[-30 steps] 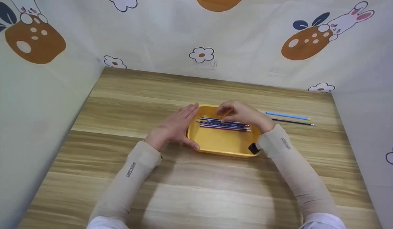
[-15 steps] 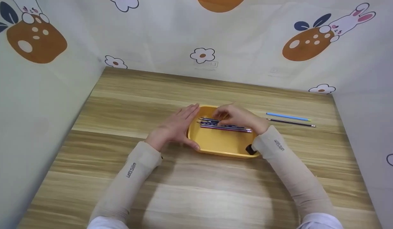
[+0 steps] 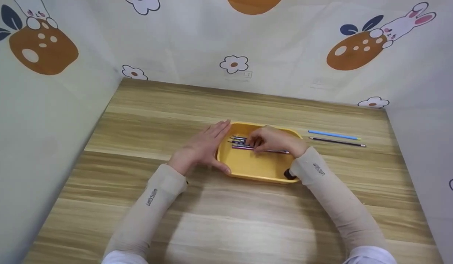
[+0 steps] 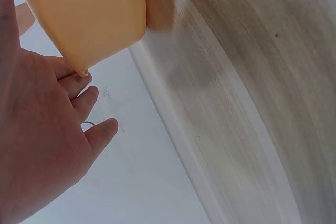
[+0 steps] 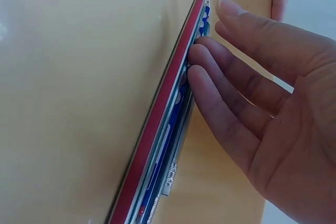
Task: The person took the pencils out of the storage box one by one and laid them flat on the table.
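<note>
The yellow tray (image 3: pixel 259 178) has several slim pencils (image 3: pixel 238 142) lying side by side inside, dark, blue-patterned and red-striped. Along the tray's left side rests my left hand (image 3: pixel 202 146), fingers straight toward its far corner and thumb at the near rim; the left wrist view shows those fingers (image 4: pixel 79 85) against the tray wall. My right hand (image 3: pixel 276 141) is inside the tray, over the middle of the pencils. In the right wrist view, its bent fingertips touch the side of the bundle near a red-striped pencil (image 5: pixel 157 111), not wrapped round it.
To the right of the tray, a light-blue pencil (image 3: pixel 334 135) and a dark pencil (image 3: pixel 336 142) lie on the wooden table (image 3: pixel 234 227). A printed cloth (image 3: pixel 190 47) stands behind the table and at its sides. A black piece (image 3: pixel 289 174) sits by the right cuff.
My right hand has lowered and moved slightly toward the tray's near side, with its fingers now over the pencils. My left hand stays where it was on the tray.
</note>
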